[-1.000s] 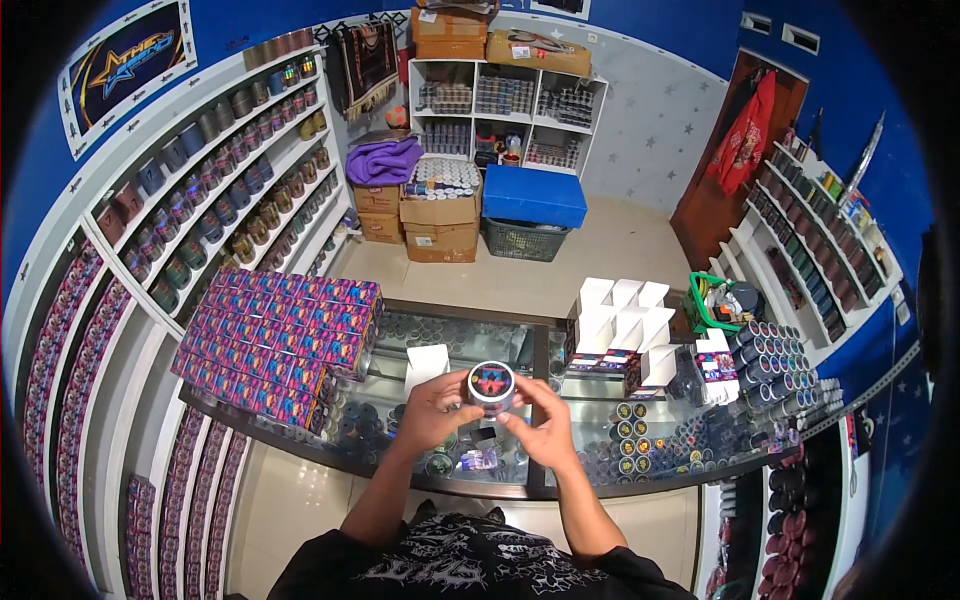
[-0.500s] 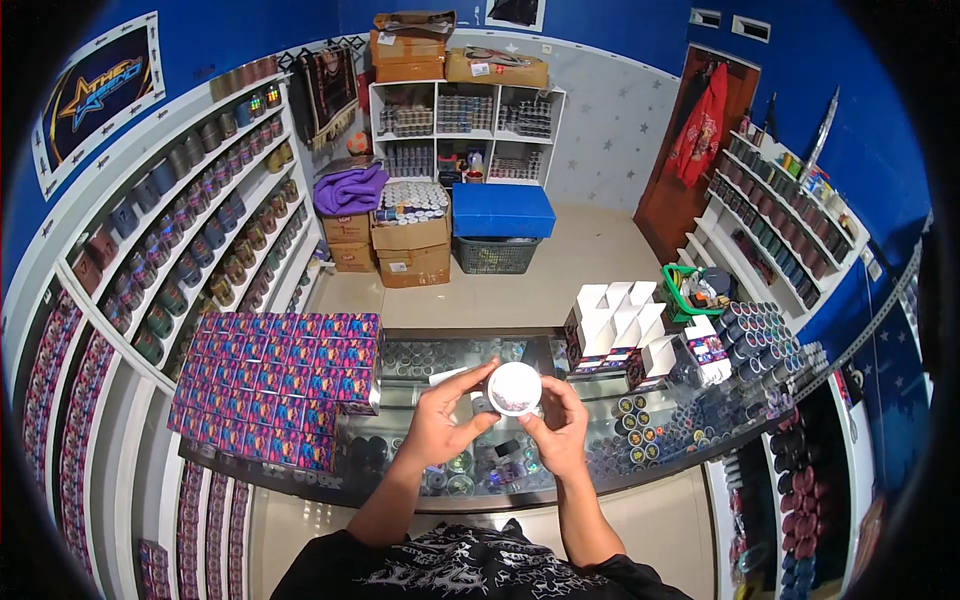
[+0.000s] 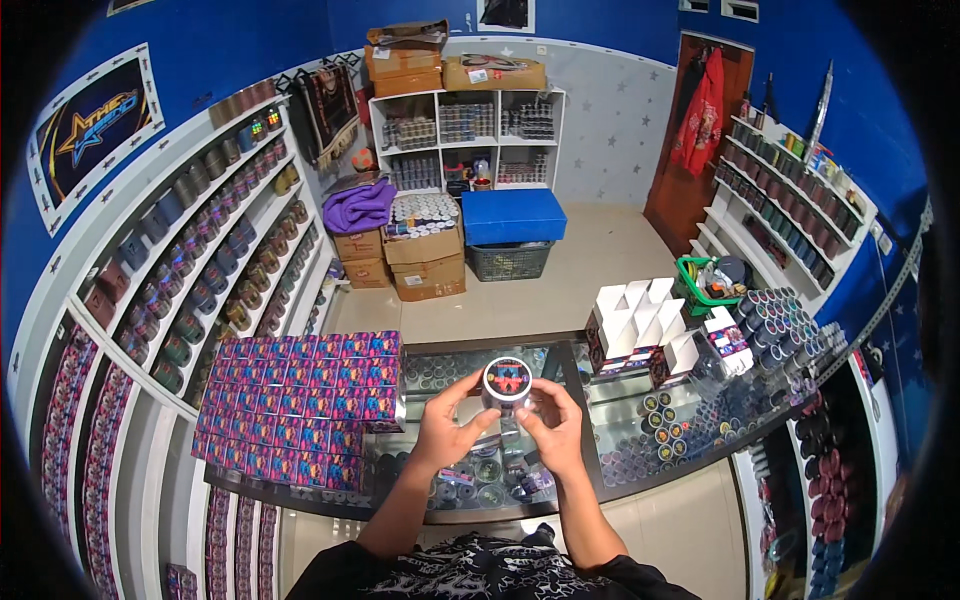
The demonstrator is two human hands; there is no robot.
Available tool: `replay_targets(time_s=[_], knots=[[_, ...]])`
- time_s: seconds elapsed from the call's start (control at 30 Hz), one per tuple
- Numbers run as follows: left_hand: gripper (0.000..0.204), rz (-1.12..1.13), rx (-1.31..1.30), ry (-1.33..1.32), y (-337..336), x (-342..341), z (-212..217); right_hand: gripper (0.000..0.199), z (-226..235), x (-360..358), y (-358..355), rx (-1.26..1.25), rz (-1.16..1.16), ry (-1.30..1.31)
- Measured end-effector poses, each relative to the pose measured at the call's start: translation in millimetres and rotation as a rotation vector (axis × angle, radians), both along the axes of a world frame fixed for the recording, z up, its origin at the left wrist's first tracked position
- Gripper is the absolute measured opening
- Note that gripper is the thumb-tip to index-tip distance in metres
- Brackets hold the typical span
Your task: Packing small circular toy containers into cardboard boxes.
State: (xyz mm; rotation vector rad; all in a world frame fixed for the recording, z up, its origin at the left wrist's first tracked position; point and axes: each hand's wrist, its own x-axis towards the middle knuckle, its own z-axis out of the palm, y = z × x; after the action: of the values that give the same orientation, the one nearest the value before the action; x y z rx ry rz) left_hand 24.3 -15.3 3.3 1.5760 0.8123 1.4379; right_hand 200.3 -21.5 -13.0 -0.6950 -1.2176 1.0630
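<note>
Both hands [image 3: 455, 430] [image 3: 553, 428] gripping round tin [image 3: 506, 384] with red-blue lid label, beside stacked pink-blue boxes [image 3: 300, 405].

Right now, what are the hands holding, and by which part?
A small round jar, held by both the left hand and the right hand, fingers on its sides.

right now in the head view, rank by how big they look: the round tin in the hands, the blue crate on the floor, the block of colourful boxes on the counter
1. block of colourful boxes
2. blue crate, though it sits farther away
3. round tin, held in both hands
</note>
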Motion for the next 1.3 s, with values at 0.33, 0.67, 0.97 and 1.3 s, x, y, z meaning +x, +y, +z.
replay_targets(time_s=[0.33,0.67,0.97,1.3], knots=[[0.059,-0.038,0.009,-0.053,21,19,-3,0.047,-4,14,34,-0.053,0.083,0.035],[0.062,-0.005,-0.050,-0.166,27,62,-3,0.041,11,56,41,-0.061,0.126,0.140],[0.067,-0.219,-0.103,-0.318,21,93,-11,0.041,15,87,32,-0.063,0.120,0.246],[0.053,0.093,0.090,0.099,0,99,6,0.053,23,84,21,-0.003,0.116,0.242]])
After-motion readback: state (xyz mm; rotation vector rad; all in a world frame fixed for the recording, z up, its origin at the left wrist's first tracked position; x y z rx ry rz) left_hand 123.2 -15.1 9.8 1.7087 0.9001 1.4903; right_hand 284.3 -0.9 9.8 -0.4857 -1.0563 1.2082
